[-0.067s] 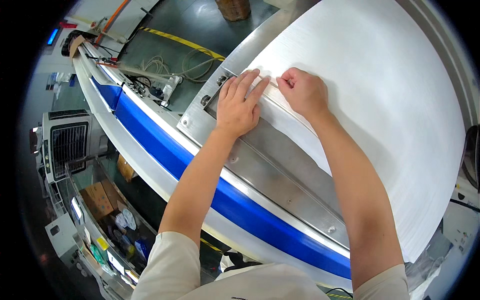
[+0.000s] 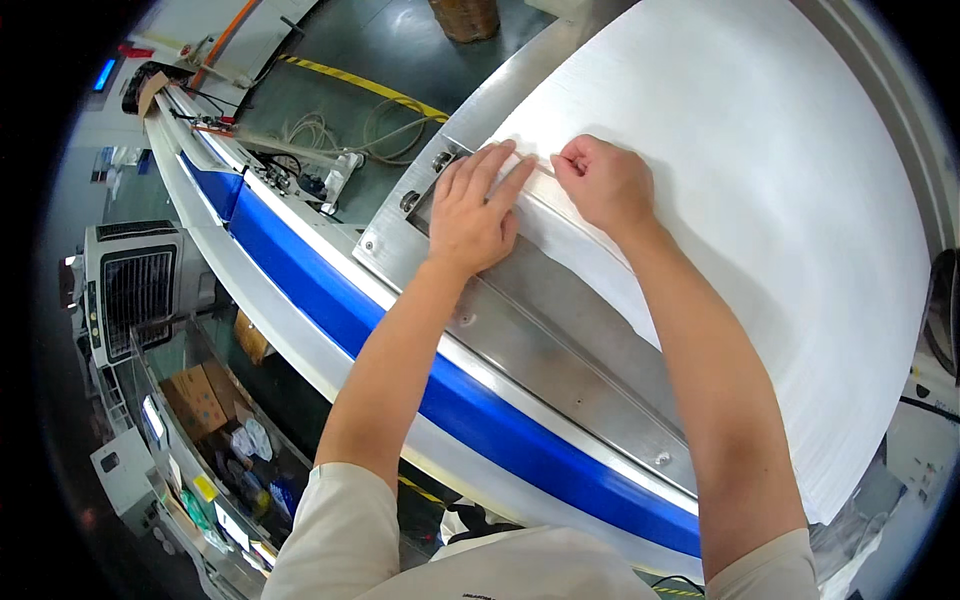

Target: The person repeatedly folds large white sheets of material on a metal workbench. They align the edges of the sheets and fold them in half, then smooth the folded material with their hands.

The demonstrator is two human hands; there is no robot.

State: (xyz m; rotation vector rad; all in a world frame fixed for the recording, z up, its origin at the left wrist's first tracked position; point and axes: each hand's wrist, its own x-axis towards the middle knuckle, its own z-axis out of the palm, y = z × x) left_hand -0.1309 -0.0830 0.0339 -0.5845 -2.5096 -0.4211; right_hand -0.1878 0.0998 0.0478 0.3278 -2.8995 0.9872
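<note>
A large, smooth white sheet (image 2: 760, 130), curved like a wide roll, fills the right side of the view. Its loose edge flap (image 2: 585, 268) lies over a brushed metal plate (image 2: 575, 375). My left hand (image 2: 472, 212) rests open across the flap's far corner, fingers stretched forward, close to two dark round knobs (image 2: 425, 183). Just to its right, my right hand (image 2: 606, 185) is closed in a pinch at the narrow ridge (image 2: 550, 185) running along the sheet's edge. Whatever sits between those fingertips is hidden from me.
A long blue and white machine rail (image 2: 310, 295) runs diagonally in front of me. Coiled hoses (image 2: 385, 135) lie on the floor beyond, near a yellow-black stripe (image 2: 350, 80). An air cooler (image 2: 140, 285) and a cart with cardboard boxes (image 2: 195, 400) stand at the left.
Both hands have shifted very slightly to the left. The left stays open on the flap and the right stays pinched.
</note>
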